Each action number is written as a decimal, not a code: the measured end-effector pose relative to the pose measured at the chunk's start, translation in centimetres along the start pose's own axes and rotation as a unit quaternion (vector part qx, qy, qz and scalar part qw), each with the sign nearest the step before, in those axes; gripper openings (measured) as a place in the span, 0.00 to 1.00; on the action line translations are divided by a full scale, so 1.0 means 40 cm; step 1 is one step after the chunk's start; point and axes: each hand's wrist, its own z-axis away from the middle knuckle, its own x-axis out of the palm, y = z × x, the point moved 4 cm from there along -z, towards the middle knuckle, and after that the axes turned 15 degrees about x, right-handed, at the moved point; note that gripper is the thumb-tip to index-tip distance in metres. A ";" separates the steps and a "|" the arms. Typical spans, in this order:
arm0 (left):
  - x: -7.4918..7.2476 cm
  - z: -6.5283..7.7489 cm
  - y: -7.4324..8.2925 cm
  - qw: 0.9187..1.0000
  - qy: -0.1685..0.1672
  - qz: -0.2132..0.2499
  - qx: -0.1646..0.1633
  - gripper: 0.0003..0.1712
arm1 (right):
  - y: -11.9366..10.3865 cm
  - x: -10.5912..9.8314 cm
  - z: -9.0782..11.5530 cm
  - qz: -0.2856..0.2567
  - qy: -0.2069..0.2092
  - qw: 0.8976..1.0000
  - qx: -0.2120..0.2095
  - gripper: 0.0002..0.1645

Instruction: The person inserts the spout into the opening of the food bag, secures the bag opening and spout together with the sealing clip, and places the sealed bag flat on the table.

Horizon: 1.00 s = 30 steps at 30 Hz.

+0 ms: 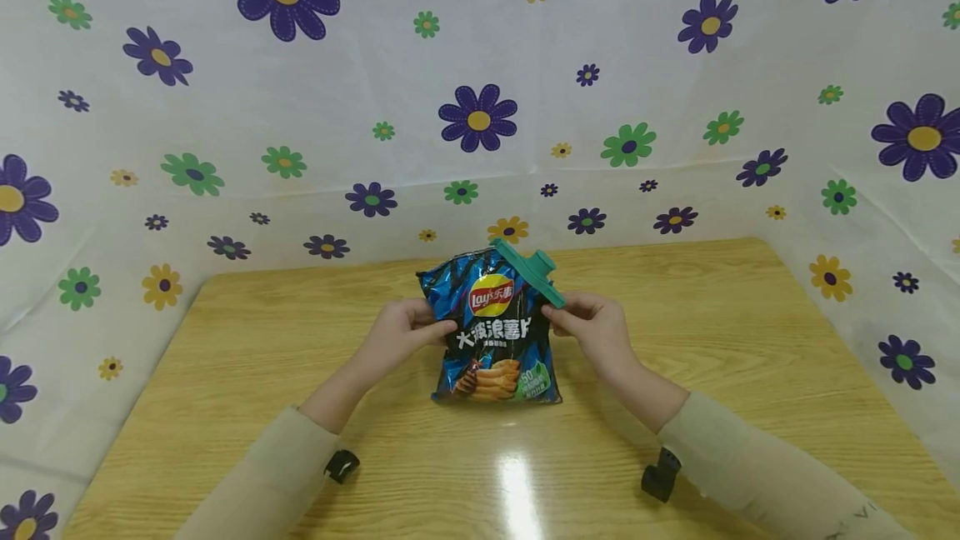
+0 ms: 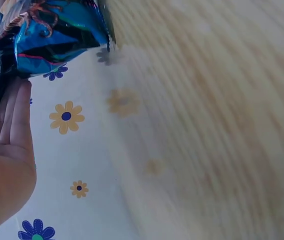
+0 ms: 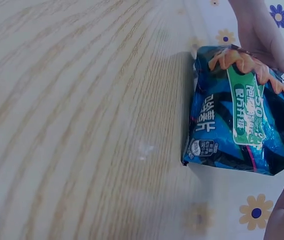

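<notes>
A blue and black bag of Lay's potato chips stands upright above the wooden table, its printed front toward me. Across its top right corner sits a slanted teal bag clip with a raised round knob. My left hand holds the bag's left side, thumb over the front and fingers behind. The right edge is pinched by my right hand, just below the clip's lower end. In the left wrist view, fingers lie against the back of the bag. The right wrist view shows the bag's lower front; the clip is out of sight there.
The wood-grain table reaches back to a white cloth printed with purple, green and yellow flowers, which also hangs at both sides. Black wrist straps hang from both sleeves, low over the table.
</notes>
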 end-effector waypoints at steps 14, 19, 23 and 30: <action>0.020 -0.009 -0.044 0.996 -0.012 0.067 -0.063 0.15 | 0.039 0.004 -0.037 -0.037 -0.013 0.994 0.106 0.12; 0.028 -0.019 -0.068 0.993 -0.002 0.078 -0.085 0.16 | 0.054 0.005 -0.057 -0.049 -0.016 0.990 0.133 0.15; 0.036 -0.027 -0.083 0.990 0.003 0.090 -0.113 0.17 | 0.063 0.005 -0.068 -0.053 -0.021 0.987 0.149 0.19; 0.050 -0.040 -0.106 0.982 0.009 0.119 -0.145 0.19 | 0.070 0.000 -0.082 -0.054 -0.030 0.985 0.164 0.16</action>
